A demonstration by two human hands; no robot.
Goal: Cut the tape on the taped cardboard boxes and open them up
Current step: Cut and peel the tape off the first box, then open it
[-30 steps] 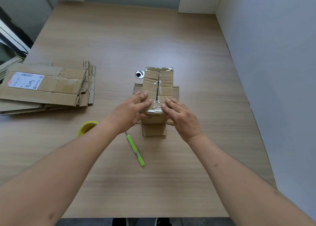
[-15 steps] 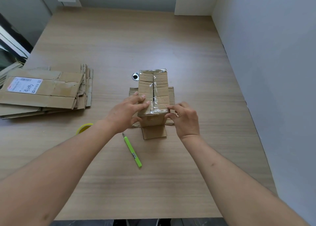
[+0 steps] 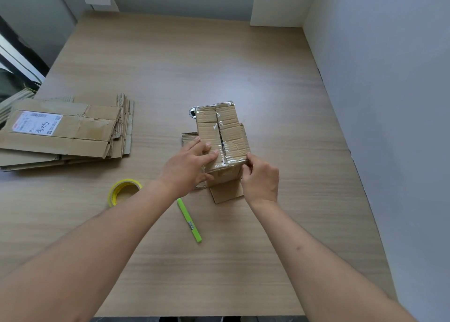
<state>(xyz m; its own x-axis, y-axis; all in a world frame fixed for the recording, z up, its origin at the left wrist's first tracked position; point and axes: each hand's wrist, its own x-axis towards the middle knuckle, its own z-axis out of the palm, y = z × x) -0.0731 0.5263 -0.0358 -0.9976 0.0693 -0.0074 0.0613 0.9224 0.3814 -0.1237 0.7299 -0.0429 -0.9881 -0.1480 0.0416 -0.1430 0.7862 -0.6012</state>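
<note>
The left hand [image 3: 188, 164] lies nearly flat, fingers straight, on the box [image 3: 222, 136]; the right hand [image 3: 260, 178] pinches its near right corner; a green cutter [image 3: 189, 220] lies nearer.

Both forearms reach forward, converging. The left hand [image 3: 187, 166] lies flat with fingers extended, thumb tucked beneath; the right hand [image 3: 260, 178] pinches with curled fingertips.

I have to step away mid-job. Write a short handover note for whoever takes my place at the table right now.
Left hand rests flat on the taped box, holding it down. Right hand pinches the box's near right corner.
The box stands mid-table; the green cutter lies in front of it, unheld; flattened boxes are stacked at left.
Done: the top seam's tape looks slit.
Left: open the flaps.
</note>
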